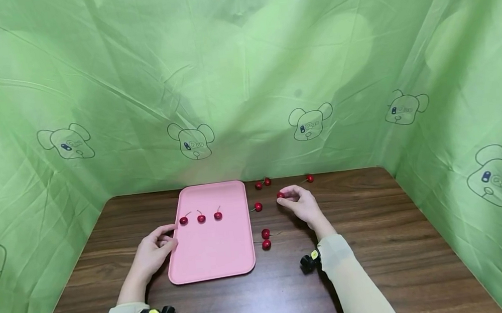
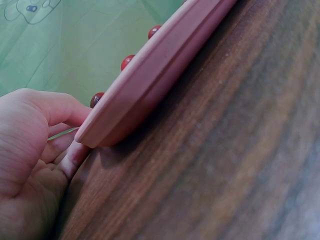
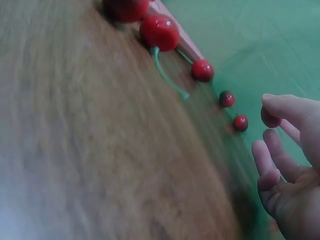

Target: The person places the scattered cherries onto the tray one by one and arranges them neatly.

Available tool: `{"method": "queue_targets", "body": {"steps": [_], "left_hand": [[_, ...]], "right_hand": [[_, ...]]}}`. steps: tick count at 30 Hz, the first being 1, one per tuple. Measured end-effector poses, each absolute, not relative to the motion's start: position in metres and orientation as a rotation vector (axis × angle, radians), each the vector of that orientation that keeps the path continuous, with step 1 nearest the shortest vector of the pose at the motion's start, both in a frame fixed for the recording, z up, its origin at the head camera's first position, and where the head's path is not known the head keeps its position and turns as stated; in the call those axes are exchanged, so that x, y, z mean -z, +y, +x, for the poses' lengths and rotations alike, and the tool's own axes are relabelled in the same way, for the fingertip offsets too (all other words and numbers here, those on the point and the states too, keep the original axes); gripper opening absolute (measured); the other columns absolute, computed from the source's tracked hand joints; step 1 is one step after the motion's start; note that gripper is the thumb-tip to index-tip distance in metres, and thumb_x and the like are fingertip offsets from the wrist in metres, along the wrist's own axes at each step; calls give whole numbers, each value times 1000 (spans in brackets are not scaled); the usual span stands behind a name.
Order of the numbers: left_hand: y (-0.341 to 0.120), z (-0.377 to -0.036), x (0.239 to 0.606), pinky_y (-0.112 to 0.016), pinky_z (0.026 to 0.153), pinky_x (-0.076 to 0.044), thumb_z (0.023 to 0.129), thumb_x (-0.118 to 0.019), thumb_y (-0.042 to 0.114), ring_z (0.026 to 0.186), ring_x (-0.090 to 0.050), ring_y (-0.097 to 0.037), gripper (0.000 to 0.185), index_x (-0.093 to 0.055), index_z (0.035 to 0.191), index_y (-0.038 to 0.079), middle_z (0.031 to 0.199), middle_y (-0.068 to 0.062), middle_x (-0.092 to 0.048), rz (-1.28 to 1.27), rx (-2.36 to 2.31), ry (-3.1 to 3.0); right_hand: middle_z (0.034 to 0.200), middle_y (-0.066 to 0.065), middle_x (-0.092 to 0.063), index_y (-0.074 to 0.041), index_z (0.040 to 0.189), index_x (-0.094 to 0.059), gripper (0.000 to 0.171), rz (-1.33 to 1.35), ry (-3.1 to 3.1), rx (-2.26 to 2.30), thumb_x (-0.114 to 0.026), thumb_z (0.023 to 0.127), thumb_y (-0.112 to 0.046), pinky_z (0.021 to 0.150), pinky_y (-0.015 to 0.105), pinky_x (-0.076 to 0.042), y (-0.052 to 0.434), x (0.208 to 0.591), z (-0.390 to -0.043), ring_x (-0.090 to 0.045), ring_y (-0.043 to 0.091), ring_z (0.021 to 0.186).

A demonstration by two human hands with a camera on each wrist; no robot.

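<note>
A pink tray (image 1: 214,250) lies on the dark wooden table (image 1: 377,245) with three red cherries (image 1: 201,218) in a row on its far half. My left hand (image 1: 170,237) holds the tray's left edge, thumb on the rim and fingers curled against the side; the left wrist view shows this grip (image 2: 75,135) on the tray (image 2: 165,65). My right hand (image 1: 284,197) is right of the tray and pinches one cherry (image 1: 280,194) just above the table; in the right wrist view that cherry (image 3: 269,119) sits at the fingertips.
Loose cherries lie on the table right of the tray: two (image 1: 265,239) near its right edge, one (image 1: 258,206) farther back, a pair (image 1: 262,183) and a single (image 1: 309,178) by the green cloth backdrop (image 1: 243,76), which walls in three sides.
</note>
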State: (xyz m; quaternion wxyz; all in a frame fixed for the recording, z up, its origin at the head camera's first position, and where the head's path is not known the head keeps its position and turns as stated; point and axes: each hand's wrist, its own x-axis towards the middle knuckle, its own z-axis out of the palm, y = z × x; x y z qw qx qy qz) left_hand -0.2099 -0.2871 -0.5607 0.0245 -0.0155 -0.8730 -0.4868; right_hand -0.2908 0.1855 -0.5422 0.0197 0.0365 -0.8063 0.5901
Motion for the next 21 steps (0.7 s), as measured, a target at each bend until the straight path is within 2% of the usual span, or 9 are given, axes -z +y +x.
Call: {"method": "queue_targets", "body": {"steps": [6, 12, 21], "left_hand": [[-286, -209, 559, -22, 74, -53, 102, -77, 12, 86, -66, -13, 41, -69, 141, 4, 102, -12, -73, -47, 1531, -2685], [-285, -209, 558, -21, 73, -52, 102, -78, 12, 86, -65, -13, 42, -69, 142, 2, 103, -13, -74, -55, 1545, -2678], [-285, -210, 560, -22, 75, -54, 103, -76, 11, 87, -66, -14, 40, -69, 142, 5, 102, -12, -73, -38, 1521, -2694]], "right_hand": [[114, 12, -76, -9, 122, -75, 30, 203, -2435, -1842, -87, 94, -12, 90, 32, -55, 178, 530, -291, -71, 24, 102], [115, 12, -78, -9, 120, -76, 30, 228, -2416, -1835, -88, 93, -11, 91, 33, -58, 168, 516, -291, -76, 26, 103], [110, 7, -79, -13, 116, -77, 27, 294, -2440, -1753, -89, 91, -12, 89, 39, -60, 146, 511, -288, -76, 24, 100]]}}
